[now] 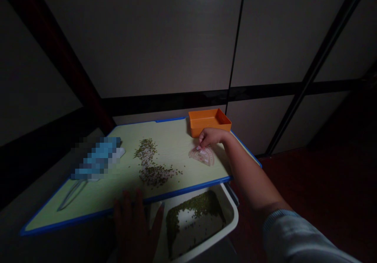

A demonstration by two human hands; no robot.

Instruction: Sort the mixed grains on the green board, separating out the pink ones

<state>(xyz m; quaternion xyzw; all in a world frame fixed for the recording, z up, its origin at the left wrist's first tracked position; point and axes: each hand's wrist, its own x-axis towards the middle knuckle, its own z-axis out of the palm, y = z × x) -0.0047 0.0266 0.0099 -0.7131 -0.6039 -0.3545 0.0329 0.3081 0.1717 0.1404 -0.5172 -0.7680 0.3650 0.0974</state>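
My right hand (210, 137) reaches over the board, its fingers pinched at the upper edge of a clear half-round protractor (204, 157) with pinkish marks. The protractor is low over the board's right part or touching it; I cannot tell which. To its left, small green beans or seeds mixed with pale bits (151, 164) lie in a loose, bent pile. My left hand (135, 223), dark and in shadow, has its fingers spread at the board's near edge, beside a white tub. It holds nothing that I can see.
The pale board (173, 137) has a blue rim. An orange box (206, 129) stands at its back right corner. A blurred blue item (100, 157) lies at the left. Below the near edge, the white tub (232, 219) contains green beans or seeds. Cabinet panels (165, 39) rise behind.
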